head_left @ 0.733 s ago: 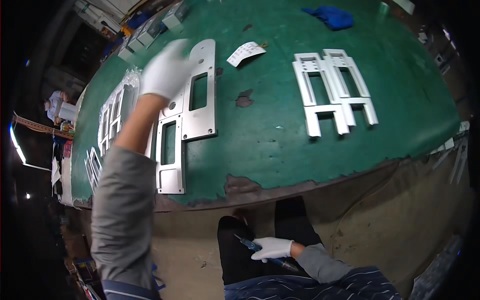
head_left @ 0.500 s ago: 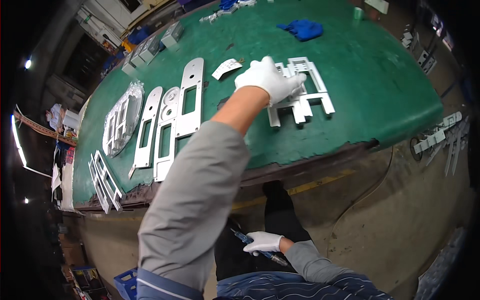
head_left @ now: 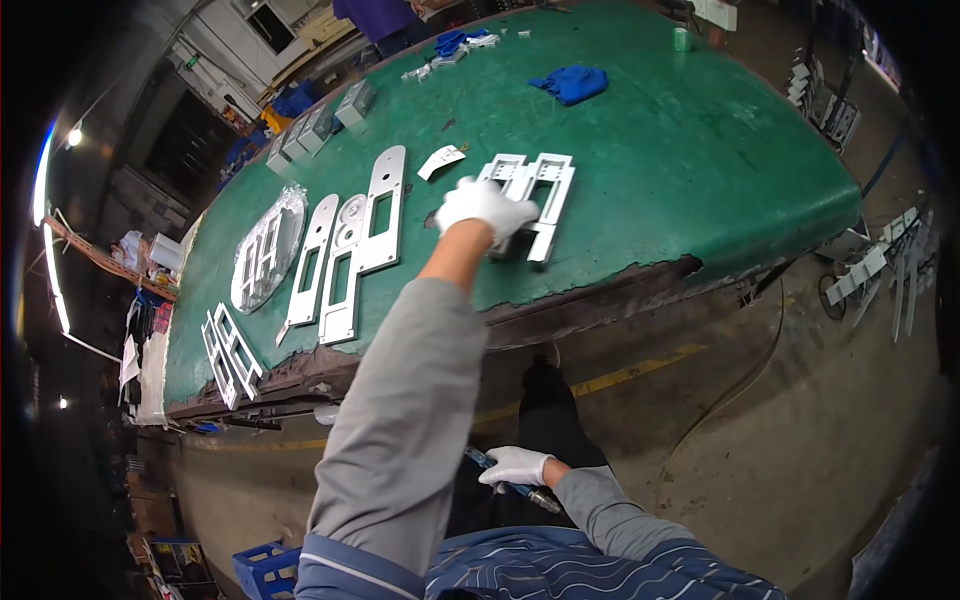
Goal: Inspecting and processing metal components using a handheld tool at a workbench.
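Note:
My gloved left hand (head_left: 484,208) reaches over the green table, its fingers curled and partly blurred on the left one of two silver slotted metal frames. That frame is partly hidden under the glove. Against its right side lies the other metal frame (head_left: 550,205), with long slots and open prongs toward me. Low in front of my body, my gloved right hand (head_left: 517,467) is closed round a slim blue pen-shaped tool (head_left: 541,499) with metal ends. Left of my left hand lie long silver plates with rounded ends, among them a slotted plate (head_left: 381,225).
The green table (head_left: 690,190) has a torn front edge. On it are a paper tag (head_left: 441,161), a blue cloth (head_left: 572,84), grey blocks (head_left: 355,104), a plastic-wrapped part (head_left: 268,250) and ladder-shaped frames (head_left: 232,352). A person in purple (head_left: 380,18) stands beyond. A blue crate (head_left: 265,570) sits on the floor.
My left hand has moved left and nearer, and the two metal frames have shifted left and turned a little. My right hand keeps the blue tool low. The view has tilted slightly.

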Tool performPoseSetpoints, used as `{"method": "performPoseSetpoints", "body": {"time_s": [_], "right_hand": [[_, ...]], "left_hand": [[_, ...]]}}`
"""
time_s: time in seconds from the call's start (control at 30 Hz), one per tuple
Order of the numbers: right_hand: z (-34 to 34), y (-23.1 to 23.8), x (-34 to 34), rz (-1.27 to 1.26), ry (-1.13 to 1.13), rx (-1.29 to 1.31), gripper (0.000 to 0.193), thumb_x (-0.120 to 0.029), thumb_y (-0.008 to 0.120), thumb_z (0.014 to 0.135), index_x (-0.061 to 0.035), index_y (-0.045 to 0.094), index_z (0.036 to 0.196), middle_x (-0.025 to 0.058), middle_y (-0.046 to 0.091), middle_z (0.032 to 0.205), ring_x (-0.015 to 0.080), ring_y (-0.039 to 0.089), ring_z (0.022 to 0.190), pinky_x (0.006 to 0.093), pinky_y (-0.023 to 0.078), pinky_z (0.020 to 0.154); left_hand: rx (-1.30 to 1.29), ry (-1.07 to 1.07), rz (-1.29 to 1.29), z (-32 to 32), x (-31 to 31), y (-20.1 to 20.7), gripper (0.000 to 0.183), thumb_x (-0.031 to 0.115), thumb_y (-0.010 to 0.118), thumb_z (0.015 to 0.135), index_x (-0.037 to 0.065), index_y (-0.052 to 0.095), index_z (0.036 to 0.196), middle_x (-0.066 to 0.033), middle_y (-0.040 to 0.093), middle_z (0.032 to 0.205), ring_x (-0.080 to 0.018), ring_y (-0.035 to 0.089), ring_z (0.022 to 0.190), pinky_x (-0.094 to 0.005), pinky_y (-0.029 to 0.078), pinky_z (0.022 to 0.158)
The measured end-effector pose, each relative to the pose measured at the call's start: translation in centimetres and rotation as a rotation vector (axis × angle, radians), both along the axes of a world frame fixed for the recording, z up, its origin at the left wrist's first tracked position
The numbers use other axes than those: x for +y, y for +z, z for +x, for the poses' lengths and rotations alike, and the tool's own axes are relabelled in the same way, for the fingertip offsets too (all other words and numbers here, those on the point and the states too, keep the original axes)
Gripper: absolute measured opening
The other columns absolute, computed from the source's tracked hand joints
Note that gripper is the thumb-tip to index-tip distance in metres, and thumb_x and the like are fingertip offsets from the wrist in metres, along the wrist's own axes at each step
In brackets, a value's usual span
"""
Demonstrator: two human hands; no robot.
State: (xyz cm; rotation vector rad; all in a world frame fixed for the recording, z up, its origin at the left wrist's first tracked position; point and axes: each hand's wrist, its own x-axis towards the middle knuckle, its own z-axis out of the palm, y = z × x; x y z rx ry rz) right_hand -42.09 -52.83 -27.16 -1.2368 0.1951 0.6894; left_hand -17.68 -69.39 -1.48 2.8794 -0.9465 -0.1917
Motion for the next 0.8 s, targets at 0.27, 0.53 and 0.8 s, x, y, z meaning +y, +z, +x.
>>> {"method": "performPoseSetpoints", "body": {"time_s": [0.27, 0.53, 0.8], "right_hand": [[-0.1, 0.2, 1.0, 0.001, 0.004, -0.026, 0.02, -0.023, 0.067, 0.089, -0.0053, 0.063, 0.096, 0.0063, 0.066, 0.082, 0.0157, 0.063, 0.063, 0.0297, 0.05, 0.061], [-1.5, 1.0, 0.1, 0.11, -0.053, -0.02, 0.019, -0.021, 0.064, 0.093, -0.0041, 0.063, 0.102, 0.0067, 0.068, 0.087, 0.0155, 0.064, 0.064, 0.0273, 0.051, 0.063], [-2.7, 5.2, 1.1, -0.087, 0.017, -0.076, 0.036, -0.031, 0.064, 0.099, -0.0065, 0.063, 0.125, 0.0067, 0.068, 0.092, 0.0132, 0.061, 0.062, 0.0293, 0.051, 0.063]], "left_hand": [[-0.068, 0.062, -0.181, 3.1, 7.4, -2.4, 0.08, 0.072, 0.07, 0.08, -0.007, 0.073, 0.075, -0.0191, 0.072, 0.075, -0.0315, 0.067, 0.066, -0.0412, 0.057, 0.068], [0.531, 0.214, -0.953, -3.9, 20.2, 0.6, 0.045, 0.043, 0.066, 0.099, -0.002, 0.071, 0.102, -0.01, 0.07, 0.09, -0.0151, 0.066, 0.079, -0.0296, 0.053, 0.069], [0.99, 0.342, -1.906, -19.1, 47.0, -6.9, 0.062, 0.046, 0.059, 0.1, 0.009, 0.05, 0.149, -0.0128, 0.064, 0.13, -0.0272, 0.066, 0.109, -0.0429, 0.058, 0.084]]}}
